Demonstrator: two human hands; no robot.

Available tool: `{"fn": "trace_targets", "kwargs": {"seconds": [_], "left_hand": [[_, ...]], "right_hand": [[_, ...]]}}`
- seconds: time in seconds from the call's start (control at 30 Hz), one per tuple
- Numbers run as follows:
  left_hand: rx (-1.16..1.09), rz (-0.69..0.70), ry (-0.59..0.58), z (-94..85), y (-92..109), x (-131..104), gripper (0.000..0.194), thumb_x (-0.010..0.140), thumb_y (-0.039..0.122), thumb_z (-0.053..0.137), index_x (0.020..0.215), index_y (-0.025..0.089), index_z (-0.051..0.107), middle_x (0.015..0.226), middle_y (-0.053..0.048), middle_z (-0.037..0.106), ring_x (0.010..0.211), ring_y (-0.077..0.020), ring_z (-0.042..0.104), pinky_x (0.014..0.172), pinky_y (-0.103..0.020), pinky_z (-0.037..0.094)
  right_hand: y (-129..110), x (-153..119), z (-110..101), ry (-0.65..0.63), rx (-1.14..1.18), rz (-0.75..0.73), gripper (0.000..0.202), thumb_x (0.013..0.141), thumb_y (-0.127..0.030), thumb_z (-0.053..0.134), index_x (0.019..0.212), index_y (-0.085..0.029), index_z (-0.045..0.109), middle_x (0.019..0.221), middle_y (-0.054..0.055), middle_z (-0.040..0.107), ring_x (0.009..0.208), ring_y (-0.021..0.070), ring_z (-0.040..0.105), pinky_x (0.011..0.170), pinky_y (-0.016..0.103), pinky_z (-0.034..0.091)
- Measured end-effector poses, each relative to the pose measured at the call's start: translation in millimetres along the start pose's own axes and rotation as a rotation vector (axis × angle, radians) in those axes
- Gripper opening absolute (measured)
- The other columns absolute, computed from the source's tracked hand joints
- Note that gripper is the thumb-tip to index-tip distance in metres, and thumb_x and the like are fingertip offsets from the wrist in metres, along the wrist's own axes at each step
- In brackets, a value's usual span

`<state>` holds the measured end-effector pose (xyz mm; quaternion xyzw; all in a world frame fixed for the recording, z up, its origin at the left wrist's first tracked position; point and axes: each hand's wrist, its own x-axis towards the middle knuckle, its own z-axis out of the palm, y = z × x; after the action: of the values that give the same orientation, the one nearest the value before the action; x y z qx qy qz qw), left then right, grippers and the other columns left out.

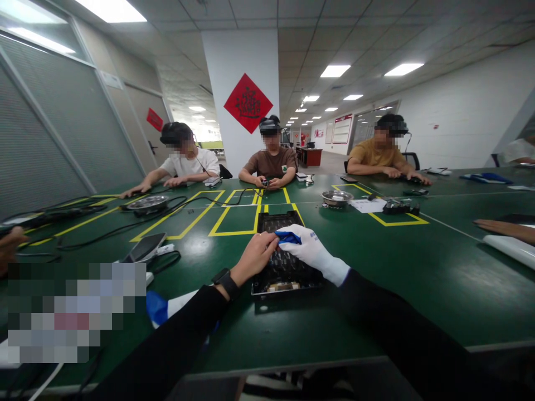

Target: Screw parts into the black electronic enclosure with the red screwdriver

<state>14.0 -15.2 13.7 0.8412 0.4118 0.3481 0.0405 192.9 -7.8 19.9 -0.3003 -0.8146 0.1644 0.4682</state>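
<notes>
My right hand (pixel 307 248) wears a white work glove with a blue palm side. Its fingers are curled toward the left, and the fingertips are partly hidden. My left hand (pixel 256 253) is bare, with a dark watch (pixel 226 283) on the wrist. Its fingers are closed in a pinch against the blue finger part of the glove (pixel 288 238); anything small between the two hands cannot be made out. Directly below them lies a black open casing (pixel 259 283) with rows of dark shapes inside and a lighter part near its front edge. My hands cover its middle.
Another white and blue glove (pixel 157 309) lies left of my forearm. Cables, a dark flat device (pixel 146 248) and a metal bowl (pixel 148 204) are farther left. A second bowl (pixel 336 197) and black parts (pixel 399 206) stand at the right. Several people sit around the green table (pixel 401 278).
</notes>
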Motion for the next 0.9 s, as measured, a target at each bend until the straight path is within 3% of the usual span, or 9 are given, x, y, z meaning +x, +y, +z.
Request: {"fn": "trace_targets", "kwargs": {"seconds": [0.17,0.33,0.7,0.9], "left_hand": [[-0.052,0.005,-0.03,-2.5,2.4,-1.2,0.037,0.092,0.034,0.031,0.072,0.019,0.058,0.075,-0.002,0.058,0.074,-0.0155,0.051,0.073,-0.028,0.036],[-0.064,0.006,-0.019,-3.0,2.0,-2.0,0.037,0.092,0.034,0.033,0.072,0.018,0.059,0.075,-0.002,0.059,0.074,-0.0153,0.051,0.073,-0.028,0.037],[-0.106,0.008,0.111,-1.9,4.9,-2.0,0.02,0.087,0.028,0.044,0.077,0.016,0.055,0.079,-0.003,0.054,0.074,-0.0141,0.05,0.07,-0.026,0.039],[-0.146,0.014,0.116,-2.1,5.2,-1.0,0.019,0.088,0.027,0.042,0.081,0.016,0.056,0.082,-0.004,0.054,0.077,-0.0141,0.05,0.073,-0.026,0.04]], "right_hand": [[-1.5,-0.9,-3.4,-0.002,0.012,0.051,0.022,0.076,-0.029,0.062,0.095,-0.018,0.065,0.093,0.005,0.065,0.087,0.0162,0.06,0.083,0.032,0.047],[-0.3,-1.1,-3.1,-0.008,0.006,0.007,0.021,0.077,-0.026,0.06,0.097,-0.018,0.064,0.096,0.005,0.064,0.09,0.0159,0.06,0.084,0.031,0.046],[1.5,-0.2,-1.1,-0.006,-0.026,0.032,0.022,0.075,-0.027,0.061,0.094,-0.017,0.065,0.094,0.005,0.064,0.087,0.0165,0.059,0.082,0.032,0.046],[1.3,-0.6,-1.7,0.009,-0.025,0.016,0.027,0.079,-0.03,0.058,0.104,-0.019,0.063,0.101,0.005,0.064,0.094,0.0165,0.059,0.087,0.032,0.045]]}}
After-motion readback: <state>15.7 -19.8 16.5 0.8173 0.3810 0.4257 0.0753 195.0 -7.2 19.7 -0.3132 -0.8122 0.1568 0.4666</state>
